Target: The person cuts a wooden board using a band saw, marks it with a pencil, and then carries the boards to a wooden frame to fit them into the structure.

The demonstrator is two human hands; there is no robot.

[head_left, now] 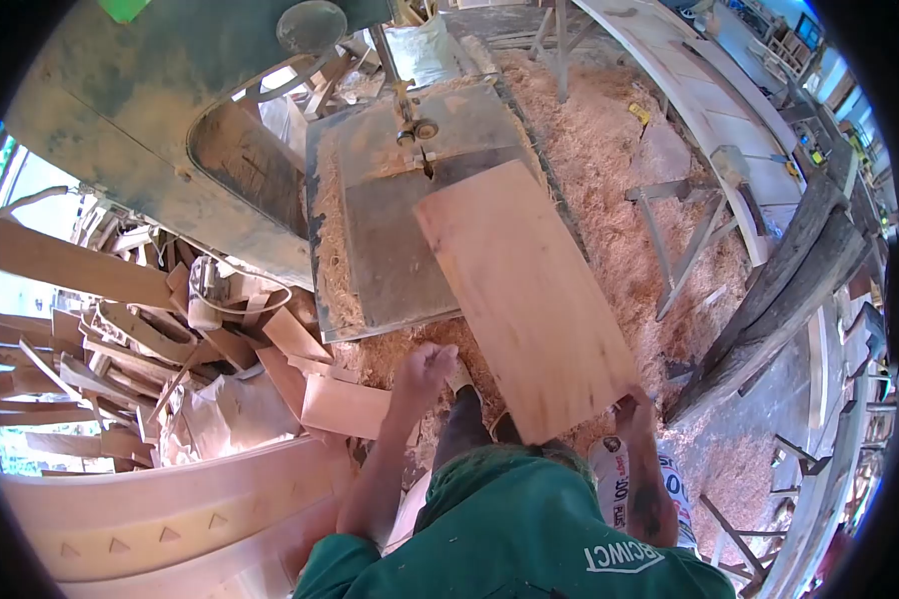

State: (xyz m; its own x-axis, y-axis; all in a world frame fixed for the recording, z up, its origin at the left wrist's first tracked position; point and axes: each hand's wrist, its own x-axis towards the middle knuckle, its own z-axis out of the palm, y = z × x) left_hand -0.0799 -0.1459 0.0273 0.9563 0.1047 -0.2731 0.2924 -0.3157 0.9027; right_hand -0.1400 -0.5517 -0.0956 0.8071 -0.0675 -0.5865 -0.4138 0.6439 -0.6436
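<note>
A broad flat wooden board [524, 299] lies slanted, its far end resting on the bandsaw table [400, 280] and its near end reaching past the table edge towards my body. At the board's near right corner, my right hand [634, 407] is closed round the edge; part of its fingers is hidden by the wood. My left hand [427, 367] hangs left of the board, apart from it, with its fingers curled together and nothing visible in them. The bandsaw blade and guide [425, 150] stand just beyond the board's far left corner.
The bandsaw body [170, 130] rises at the left. Wood offcuts [140, 349] are heaped below it, beside a curved wooden panel [200, 509]. Sawdust [609, 190] covers the floor. Trestles [684, 240] and dark timbers [779, 299] stand at the right.
</note>
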